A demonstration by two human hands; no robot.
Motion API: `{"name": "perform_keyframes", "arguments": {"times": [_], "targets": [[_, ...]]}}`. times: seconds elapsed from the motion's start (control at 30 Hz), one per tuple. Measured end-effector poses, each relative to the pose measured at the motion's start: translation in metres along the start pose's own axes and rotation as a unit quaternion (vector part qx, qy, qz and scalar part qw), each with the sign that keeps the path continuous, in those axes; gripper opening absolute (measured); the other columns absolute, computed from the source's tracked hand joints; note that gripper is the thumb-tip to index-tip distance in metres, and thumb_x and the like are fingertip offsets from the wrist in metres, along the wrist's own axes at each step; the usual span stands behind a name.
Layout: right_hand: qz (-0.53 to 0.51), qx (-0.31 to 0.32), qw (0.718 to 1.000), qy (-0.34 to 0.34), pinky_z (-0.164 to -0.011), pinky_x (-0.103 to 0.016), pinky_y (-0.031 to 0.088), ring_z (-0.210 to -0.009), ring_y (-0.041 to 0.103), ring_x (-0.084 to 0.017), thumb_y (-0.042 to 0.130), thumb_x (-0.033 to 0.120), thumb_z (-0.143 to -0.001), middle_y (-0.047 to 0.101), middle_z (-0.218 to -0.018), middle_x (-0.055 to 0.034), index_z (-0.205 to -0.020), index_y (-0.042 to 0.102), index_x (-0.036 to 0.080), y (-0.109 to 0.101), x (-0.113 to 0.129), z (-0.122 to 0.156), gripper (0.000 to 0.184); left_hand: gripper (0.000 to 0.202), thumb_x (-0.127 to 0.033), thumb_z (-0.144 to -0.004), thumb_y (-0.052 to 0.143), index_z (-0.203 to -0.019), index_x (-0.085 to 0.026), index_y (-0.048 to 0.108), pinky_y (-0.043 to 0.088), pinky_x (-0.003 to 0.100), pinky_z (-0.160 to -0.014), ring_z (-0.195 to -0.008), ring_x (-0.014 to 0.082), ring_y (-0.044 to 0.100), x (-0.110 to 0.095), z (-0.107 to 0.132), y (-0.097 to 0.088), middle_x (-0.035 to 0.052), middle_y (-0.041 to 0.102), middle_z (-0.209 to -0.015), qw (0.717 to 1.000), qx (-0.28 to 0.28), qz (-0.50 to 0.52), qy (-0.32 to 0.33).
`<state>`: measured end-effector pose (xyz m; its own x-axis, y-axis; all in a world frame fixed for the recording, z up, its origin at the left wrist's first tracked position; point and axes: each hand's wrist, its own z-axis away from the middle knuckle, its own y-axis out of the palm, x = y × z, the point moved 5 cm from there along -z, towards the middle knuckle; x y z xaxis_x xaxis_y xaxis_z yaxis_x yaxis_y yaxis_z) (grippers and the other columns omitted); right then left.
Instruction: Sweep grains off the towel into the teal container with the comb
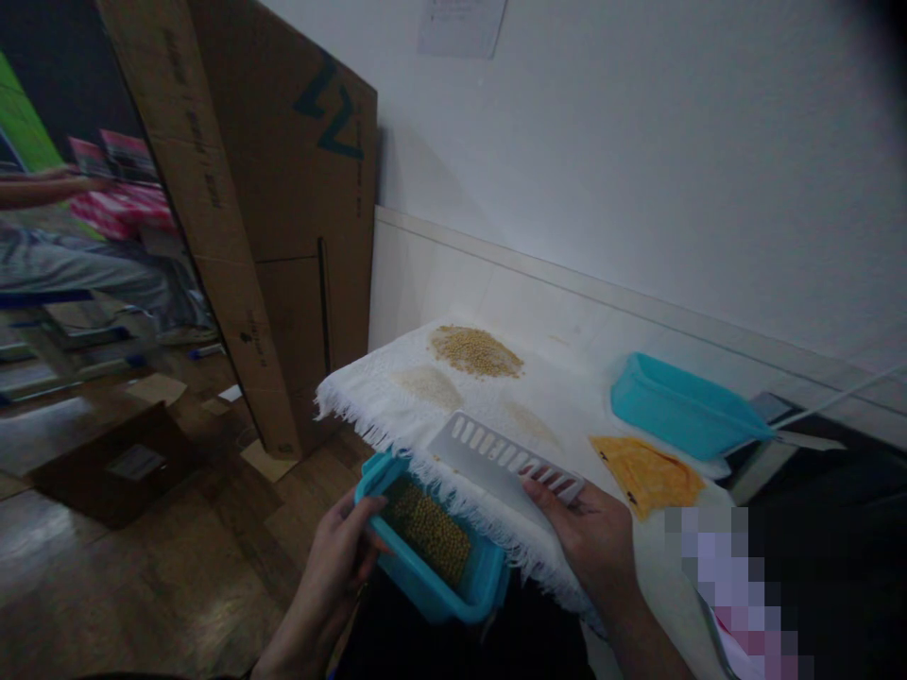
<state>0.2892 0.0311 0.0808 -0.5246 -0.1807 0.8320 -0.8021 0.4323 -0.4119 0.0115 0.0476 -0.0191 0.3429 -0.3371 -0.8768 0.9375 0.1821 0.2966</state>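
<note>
My left hand is closed on the left rim of a blue plastic basin, which sits below the table's front edge. Round yellow beans cover part of its bottom. In my right hand is a flat, light-grey slotted plastic piece, gripped at its right end. This piece lies at the front edge of a white fringed cloth, just above the basin. A heap of the same beans rests at the back of the cloth. Two thin patches of fine pale grains, one a pale patch, lie nearer.
A second blue basin stands at the back right, with a yellow cloth before it. On the left a tall cardboard box leans near the table. Beyond it, a person's arm and legs show. A cardboard piece lies on the floor.
</note>
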Motion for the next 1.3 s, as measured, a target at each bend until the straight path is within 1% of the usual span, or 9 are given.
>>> {"name": "perform_keyframes", "arguments": {"times": [0.13, 0.2, 0.33, 0.57, 0.73, 0.87, 1.03, 1.13, 1.3], "targets": [[-0.008, -0.028, 1.000, -0.003, -0.068, -0.033, 0.064, -0.080, 0.079, -0.028, 0.077, 0.048, -0.079, 0.082, -0.088, -0.0062, -0.087, 0.084, 0.023, -0.002, 0.002, -0.001, 0.027, 0.030, -0.046, -0.070, 0.073, -0.083, -0.021, 0.061, 0.014, 0.016, -0.029, -0.024, 0.0047, 0.029, 0.001, -0.002, -0.001, -0.0023, 0.062, -0.038, 1.000, 0.002, -0.001, -0.002], [-0.010, -0.021, 1.000, 0.006, -0.068, -0.033, 0.064, -0.080, 0.079, -0.028, 0.077, 0.048, -0.079, 0.083, -0.089, -0.0063, -0.088, 0.084, 0.023, -0.001, 0.002, -0.001, 0.027, 0.029, -0.045, -0.071, 0.072, -0.084, -0.021, 0.061, 0.014, 0.015, -0.029, -0.024, 0.0047, 0.030, 0.000, 0.000, 0.000, -0.0021, 0.062, -0.038, 1.000, 0.003, -0.003, -0.003], [0.000, 0.003, 1.000, 0.015, -0.064, -0.032, 0.063, -0.078, 0.079, -0.028, 0.076, 0.049, -0.080, 0.082, -0.088, -0.0070, -0.087, 0.084, 0.022, 0.001, 0.001, -0.001, 0.029, 0.030, -0.044, -0.071, 0.072, -0.086, -0.021, 0.061, 0.014, 0.015, -0.029, -0.024, 0.0047, 0.030, -0.004, 0.003, 0.002, -0.0031, 0.061, -0.038, 1.000, 0.001, 0.001, 0.001], [0.002, -0.011, 1.000, 0.017, -0.067, -0.034, 0.063, -0.079, 0.079, -0.029, 0.076, 0.050, -0.079, 0.082, -0.088, -0.0068, -0.087, 0.084, 0.023, 0.001, 0.002, -0.001, 0.029, 0.029, -0.046, -0.073, 0.072, -0.084, -0.021, 0.062, 0.014, 0.015, -0.029, -0.024, 0.0048, 0.030, -0.001, 0.002, 0.000, -0.0018, 0.062, -0.039, 1.000, 0.006, 0.001, 0.008], [0.002, 0.006, 1.000, 0.016, -0.066, -0.034, 0.063, -0.078, 0.079, -0.029, 0.075, 0.049, -0.080, 0.082, -0.087, -0.0068, -0.086, 0.084, 0.022, 0.003, 0.002, 0.000, 0.029, 0.030, -0.046, -0.072, 0.073, -0.086, -0.020, 0.063, 0.014, 0.016, -0.029, -0.024, 0.0051, 0.031, -0.001, 0.001, 0.000, -0.0020, 0.062, -0.039, 1.000, 0.006, 0.003, 0.006], [0.016, 0.013, 1.000, 0.012, -0.063, -0.033, 0.062, -0.077, 0.078, -0.028, 0.075, 0.050, -0.081, 0.082, -0.088, -0.0069, -0.086, 0.083, 0.022, 0.004, 0.001, 0.000, 0.029, 0.029, -0.045, -0.071, 0.073, -0.083, -0.021, 0.063, 0.014, 0.016, -0.029, -0.023, 0.0048, 0.030, -0.004, 0.003, 0.001, -0.0027, 0.061, -0.037, 1.000, 0.000, 0.003, 0.002], [0.010, 0.016, 1.000, 0.015, -0.066, -0.034, 0.063, -0.079, 0.079, -0.028, 0.075, 0.051, -0.080, 0.082, -0.087, -0.0066, -0.087, 0.084, 0.023, 0.007, 0.002, 0.000, 0.030, 0.028, -0.044, -0.071, 0.073, -0.083, -0.021, 0.062, 0.015, 0.015, -0.029, -0.024, 0.0049, 0.032, -0.004, 0.003, 0.001, -0.0024, 0.061, -0.039, 1.000, 0.002, -0.002, 0.000], [0.002, 0.018, 1.000, 0.020, -0.071, -0.035, 0.063, -0.082, 0.079, -0.029, 0.075, 0.051, -0.080, 0.083, -0.090, -0.0068, -0.088, 0.084, 0.023, 0.009, 0.001, -0.001, 0.031, 0.029, -0.043, -0.072, 0.072, -0.086, -0.020, 0.062, 0.015, 0.015, -0.029, -0.024, 0.0049, 0.031, -0.003, 0.002, 0.002, -0.0023, 0.062, -0.039, 1.000, 0.004, -0.002, 0.003], [-0.012, -0.008, 0.999, 0.036, -0.077, -0.040, 0.063, -0.086, 0.079, -0.031, 0.076, 0.053, -0.079, 0.082, -0.094, -0.0098, -0.092, 0.083, 0.019, 0.006, -0.005, -0.008, 0.037, 0.029, -0.044, -0.071, 0.072, -0.085, -0.020, 0.063, 0.015, 0.015, -0.028, -0.024, 0.0047, 0.029, -0.005, 0.003, 0.003, -0.0025, 0.061, -0.038, 1.000, 0.004, 0.002, 0.010]]}}
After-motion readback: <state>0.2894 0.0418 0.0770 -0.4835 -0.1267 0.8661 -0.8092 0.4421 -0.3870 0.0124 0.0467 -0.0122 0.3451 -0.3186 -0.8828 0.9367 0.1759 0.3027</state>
